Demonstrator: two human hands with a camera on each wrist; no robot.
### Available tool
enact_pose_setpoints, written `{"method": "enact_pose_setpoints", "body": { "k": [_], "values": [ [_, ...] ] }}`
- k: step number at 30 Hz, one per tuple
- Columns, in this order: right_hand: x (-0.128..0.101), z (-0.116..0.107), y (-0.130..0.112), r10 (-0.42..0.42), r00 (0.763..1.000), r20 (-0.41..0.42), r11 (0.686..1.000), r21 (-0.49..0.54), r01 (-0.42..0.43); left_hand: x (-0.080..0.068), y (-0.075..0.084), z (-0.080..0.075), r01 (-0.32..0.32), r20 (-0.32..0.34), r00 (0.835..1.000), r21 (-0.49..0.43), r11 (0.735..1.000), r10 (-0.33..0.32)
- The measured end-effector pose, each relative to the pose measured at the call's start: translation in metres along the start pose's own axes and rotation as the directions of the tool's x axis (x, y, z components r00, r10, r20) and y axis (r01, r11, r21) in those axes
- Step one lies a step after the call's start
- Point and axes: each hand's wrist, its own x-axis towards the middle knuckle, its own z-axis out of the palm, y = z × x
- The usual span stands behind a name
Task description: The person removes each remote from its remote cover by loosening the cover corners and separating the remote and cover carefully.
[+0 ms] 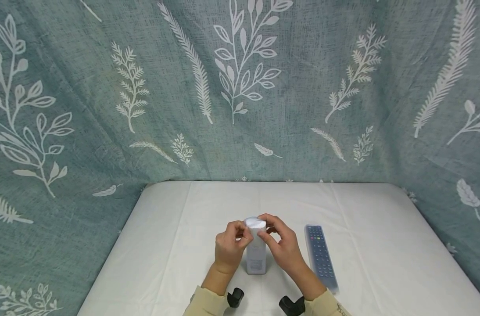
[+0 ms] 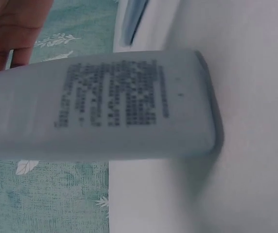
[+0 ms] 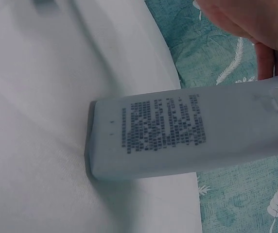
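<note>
Bottle point(image 1: 256, 254) stands upright, both hands pinching its cap point(image 1: 255, 224).

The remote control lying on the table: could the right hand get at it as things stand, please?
Probably yes: the remote control lies uncovered just beside the right hand, nothing between them, though that hand now grips the white bottle.

A remote control point(image 1: 320, 256) in a clear sleeve is seen lying lengthwise on the white table point(image 1: 382, 245), right of centre. Behind and along both sides, a teal cloth point(image 1: 240, 87) printed with white leaves is hung.
</note>
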Motion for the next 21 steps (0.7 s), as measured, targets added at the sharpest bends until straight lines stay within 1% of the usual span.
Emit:
{"method": "enact_pose_setpoints", "body": {
  "k": [2, 4, 7, 9, 11, 15, 18, 21],
  "values": [
    [-0.0001, 0.0005, 0.0004, -0.014, 1.000, -0.005, 1.000, 0.002, 0.014, -0.0011, 0.0005, 0.0000, 0.080, 0.009, 0.997, -0.063, 0.995, -0.079],
    [-0.0002, 0.0004, 0.0005, -0.003, 1.000, 0.002, 1.000, 0.008, 0.003, -0.0019, 0.0011, 0.0000, 0.155, 0.017, 0.988, -0.112, 0.982, -0.154],
    [-0.0004, 0.0005, 0.0007, 0.007, 1.000, 0.007, 1.000, 0.010, -0.007, -0.0007, 0.0035, -0.0008, 0.234, 0.023, 0.972, -0.155, 0.960, -0.233],
    [-0.0005, 0.0001, 0.0005, 0.023, 1.000, 0.016, 1.000, 0.011, -0.023, 0.0001, 0.0048, -0.0014, 0.272, 0.026, 0.962, -0.175, 0.946, -0.272],
    [-0.0005, 0.0004, 0.0006, 0.013, 1.000, 0.010, 1.000, 0.010, -0.013, 0.0005, 0.0053, -0.0015, 0.303, 0.031, 0.952, -0.191, 0.934, -0.303],
    [-0.0008, 0.0012, -0.0002, -0.003, 1.000, -0.001, 1.000, 0.015, 0.003, 0.0013, 0.0053, -0.0026, 0.374, 0.056, 0.927, -0.244, 0.895, -0.372],
    [-0.0011, 0.0010, -0.0007, 0.007, 1.000, 0.001, 1.000, 0.026, -0.007, 0.0026, 0.0045, -0.0038, 0.414, 0.085, 0.909, -0.287, 0.864, -0.407],
    [-0.0012, 0.0006, -0.0004, 0.012, 1.000, 0.005, 0.999, 0.037, -0.012, 0.0030, 0.0029, -0.0044, 0.434, 0.109, 0.900, -0.309, 0.846, -0.422]
  ]
}}
